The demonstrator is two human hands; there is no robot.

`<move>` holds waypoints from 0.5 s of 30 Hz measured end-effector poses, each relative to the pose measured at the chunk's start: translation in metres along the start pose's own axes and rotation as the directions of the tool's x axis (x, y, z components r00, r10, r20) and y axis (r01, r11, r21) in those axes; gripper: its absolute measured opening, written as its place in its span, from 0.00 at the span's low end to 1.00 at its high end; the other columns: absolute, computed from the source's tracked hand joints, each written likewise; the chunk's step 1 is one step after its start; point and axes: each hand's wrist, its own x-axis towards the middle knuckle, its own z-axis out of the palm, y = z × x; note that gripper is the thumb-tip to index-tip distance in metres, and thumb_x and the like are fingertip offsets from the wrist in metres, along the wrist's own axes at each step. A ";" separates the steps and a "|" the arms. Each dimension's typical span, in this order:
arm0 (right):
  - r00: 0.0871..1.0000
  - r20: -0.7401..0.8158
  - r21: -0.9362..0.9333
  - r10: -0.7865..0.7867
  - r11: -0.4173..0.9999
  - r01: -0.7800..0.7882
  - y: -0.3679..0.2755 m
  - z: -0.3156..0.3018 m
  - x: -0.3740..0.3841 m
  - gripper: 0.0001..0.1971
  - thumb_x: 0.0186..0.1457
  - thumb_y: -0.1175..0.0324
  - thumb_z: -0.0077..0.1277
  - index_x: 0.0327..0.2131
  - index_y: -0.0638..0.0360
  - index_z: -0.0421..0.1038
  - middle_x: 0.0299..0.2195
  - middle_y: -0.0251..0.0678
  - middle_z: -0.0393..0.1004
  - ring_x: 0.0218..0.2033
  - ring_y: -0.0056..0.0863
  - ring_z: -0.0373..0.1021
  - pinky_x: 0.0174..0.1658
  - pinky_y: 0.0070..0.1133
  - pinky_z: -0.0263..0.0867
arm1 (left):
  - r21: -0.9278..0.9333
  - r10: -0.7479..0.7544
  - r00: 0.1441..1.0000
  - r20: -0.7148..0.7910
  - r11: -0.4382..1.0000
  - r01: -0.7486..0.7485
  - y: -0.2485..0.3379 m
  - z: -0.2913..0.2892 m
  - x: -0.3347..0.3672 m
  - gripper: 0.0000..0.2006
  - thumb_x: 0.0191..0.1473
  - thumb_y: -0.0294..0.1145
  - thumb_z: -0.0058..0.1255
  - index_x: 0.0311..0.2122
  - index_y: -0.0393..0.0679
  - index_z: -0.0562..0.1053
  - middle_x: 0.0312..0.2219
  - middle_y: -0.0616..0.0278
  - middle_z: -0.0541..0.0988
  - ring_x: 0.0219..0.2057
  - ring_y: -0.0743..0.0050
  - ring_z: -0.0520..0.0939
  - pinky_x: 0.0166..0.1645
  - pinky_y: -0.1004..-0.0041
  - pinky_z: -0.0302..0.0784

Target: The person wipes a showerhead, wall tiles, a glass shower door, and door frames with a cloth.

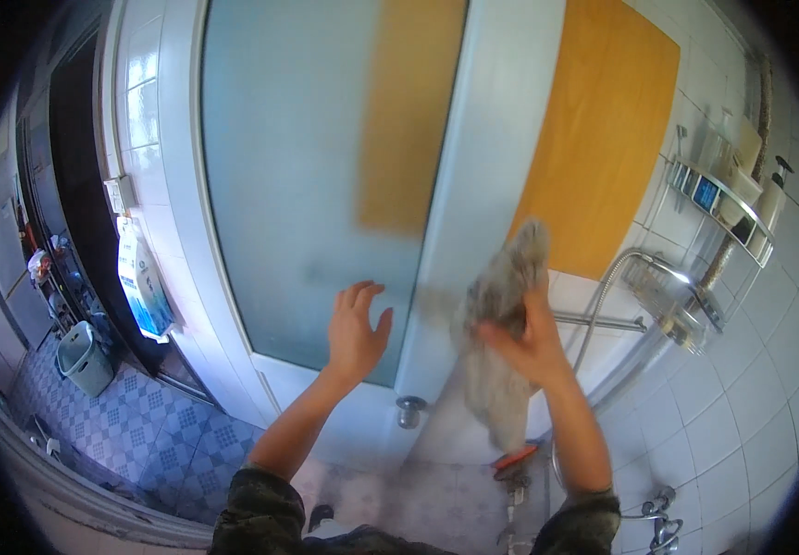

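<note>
In my right hand [536, 344] I grip a crumpled greyish-beige cloth [496, 370], blurred by motion, which hangs down in front of the white door frame. My left hand [358, 328] is raised before the frosted glass door [297, 185], fingers apart and nothing in them. Whether its fingertips touch the glass cannot be made out. Below and between my hands a round metal door knob [409, 412] sticks out from the door.
Right of the door are a wooden panel [594, 129], a shower hose [598, 301] and a corner rack [723, 208] with bottles. An orange-headed brush-like item [516, 459] is low down. At left hang a white-blue bag [143, 282] and, beyond, a grey basket [85, 359] on patterned tiles.
</note>
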 end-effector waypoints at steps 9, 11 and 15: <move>0.829 -0.187 -0.932 -0.526 0.362 0.020 -0.019 0.076 0.234 0.29 0.43 0.51 0.52 0.47 0.59 0.64 0.54 0.44 0.57 0.60 0.51 0.43 0.57 0.51 0.35 | 0.261 -0.020 0.983 -0.182 0.963 0.068 -0.109 -0.047 -0.005 0.36 0.39 0.21 0.57 0.56 0.43 0.58 0.58 0.43 0.51 0.58 0.40 0.52 0.58 0.53 0.50; 0.831 -0.268 -0.892 -0.487 0.451 -0.023 -0.014 0.118 0.222 0.29 0.44 0.50 0.50 0.48 0.57 0.64 0.52 0.44 0.58 0.60 0.50 0.44 0.57 0.52 0.35 | 0.288 -0.104 0.958 -0.266 0.940 0.182 -0.135 -0.062 -0.010 0.41 0.38 0.23 0.60 0.59 0.45 0.54 0.59 0.42 0.47 0.60 0.39 0.49 0.59 0.52 0.48; 0.955 -0.075 -0.906 -0.288 0.421 0.055 0.041 0.211 0.120 0.27 0.43 0.46 0.48 0.41 0.59 0.68 0.48 0.51 0.61 0.57 0.57 0.47 0.54 0.57 0.36 | 0.267 -0.216 0.953 -0.214 0.925 0.270 -0.173 -0.066 -0.017 0.45 0.38 0.31 0.64 0.61 0.47 0.51 0.60 0.42 0.43 0.61 0.38 0.45 0.59 0.46 0.45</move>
